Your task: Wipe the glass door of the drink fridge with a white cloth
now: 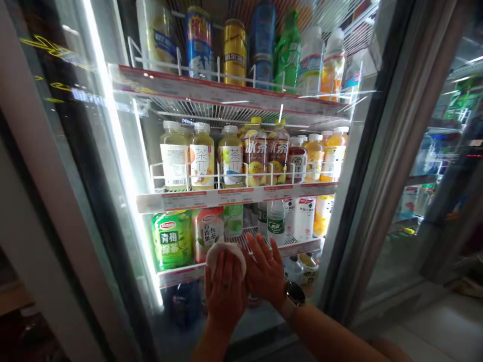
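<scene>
My left hand point(223, 291) lies with its fingers flat on a round white cloth point(241, 256), pressing it against the glass door point(260, 322) of a drinks fridge. Beside it my right hand point(266, 269) is spread on the glass, fingers apart, with a ring on one finger and a dark watch point(295, 293) at the wrist. Its thumb side touches or nearly touches the left hand. Behind the glass, near the cloth, stand a red drink pack point(208, 229) and a green drink pack point(171, 241); a clear bottle with a green label point(276, 223) is above the right hand.
Shelves hold tea bottles point(202, 156), several cans point(234, 53) and a green bottle point(289, 50). A bright light strip point(113, 120) runs down the left side. The metal door frame point(392, 151) borders the right, with another glass door point(426, 166) beyond and tiled floor point(437, 322) below.
</scene>
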The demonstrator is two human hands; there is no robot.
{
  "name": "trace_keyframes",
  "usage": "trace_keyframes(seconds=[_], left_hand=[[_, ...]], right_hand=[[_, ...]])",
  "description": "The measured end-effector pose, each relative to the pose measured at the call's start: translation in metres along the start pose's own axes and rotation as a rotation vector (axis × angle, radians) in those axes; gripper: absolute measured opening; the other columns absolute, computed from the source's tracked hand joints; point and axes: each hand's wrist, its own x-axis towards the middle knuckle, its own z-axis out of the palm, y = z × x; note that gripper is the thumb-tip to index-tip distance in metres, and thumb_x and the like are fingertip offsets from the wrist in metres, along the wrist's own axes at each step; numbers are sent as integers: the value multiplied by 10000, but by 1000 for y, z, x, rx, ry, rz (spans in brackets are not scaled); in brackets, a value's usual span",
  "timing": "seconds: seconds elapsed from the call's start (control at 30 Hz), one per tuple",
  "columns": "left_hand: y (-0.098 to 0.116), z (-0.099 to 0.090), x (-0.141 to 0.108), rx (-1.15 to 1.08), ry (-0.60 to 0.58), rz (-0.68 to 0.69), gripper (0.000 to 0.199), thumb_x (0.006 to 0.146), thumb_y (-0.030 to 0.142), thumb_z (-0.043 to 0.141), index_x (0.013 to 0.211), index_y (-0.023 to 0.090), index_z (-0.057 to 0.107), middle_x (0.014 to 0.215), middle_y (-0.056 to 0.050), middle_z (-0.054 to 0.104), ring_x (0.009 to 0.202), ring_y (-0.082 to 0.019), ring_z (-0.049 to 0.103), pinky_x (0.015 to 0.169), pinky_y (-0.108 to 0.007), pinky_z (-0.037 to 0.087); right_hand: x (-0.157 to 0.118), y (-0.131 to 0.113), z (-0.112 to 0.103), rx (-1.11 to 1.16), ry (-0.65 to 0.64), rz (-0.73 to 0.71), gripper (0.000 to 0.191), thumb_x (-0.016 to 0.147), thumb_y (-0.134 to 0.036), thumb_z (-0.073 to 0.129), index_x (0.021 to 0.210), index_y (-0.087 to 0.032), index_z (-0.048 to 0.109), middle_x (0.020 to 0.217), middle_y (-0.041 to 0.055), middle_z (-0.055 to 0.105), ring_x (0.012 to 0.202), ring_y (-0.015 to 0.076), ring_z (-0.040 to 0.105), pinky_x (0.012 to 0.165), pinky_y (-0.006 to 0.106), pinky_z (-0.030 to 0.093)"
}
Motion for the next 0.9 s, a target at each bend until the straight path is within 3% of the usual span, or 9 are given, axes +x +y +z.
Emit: trace_keyframes(seconds=[0.2,0.4,0.57,0.67,0.77,0.9], left_hand=[[-26,-16,3,-1,-54,63,592,911,104,455,1494,120,347,1362,-139,588,1458,-179,268,1235,-392,177],[-74,-44,0,121,-66,67,683,872,100,503,1520,166,298,1496,-144,441,1448,-241,301,1223,-451,219],[-112,-62,1,214,-40,2,755,856,107,507,1547,154,206,1565,-177,320,1465,-303,272,1213,-540,215],[-113,-62,4,213,-36,-117,759,862,125,506,1551,198,196,1581,-157,297,1448,-363,293,1175,-632,249],[-101,-54,8,188,-18,-196,755,863,127,507,1549,209,202,1598,-134,260,1460,-364,267,1179,-635,239],[-75,-36,14,149,2,-150,738,868,120,494,1546,197,213,1590,-138,280,1475,-323,247,1209,-594,183]], right_hand=[[1,1,-4,8,-31,-12,560,878,-241,486,1438,-235,493,1479,70,507,1462,244,309,1225,454,184],[-1,0,-3,61,-39,5,637,890,-217,479,1516,-239,361,1525,64,445,1463,240,309,1224,468,180],[2,0,-3,53,-28,2,628,876,-224,488,1498,-249,400,1509,55,469,1461,236,315,1226,453,180],[2,-1,-3,52,-26,1,616,876,-226,485,1488,-246,417,1502,53,479,1461,230,314,1226,451,178],[1,-1,-2,48,-24,-3,619,867,-232,501,1482,-241,428,1496,53,486,1461,229,312,1229,452,171],[2,-1,-3,35,-26,-5,585,857,-239,507,1442,-252,486,1486,41,500,1468,222,295,1233,444,164]])
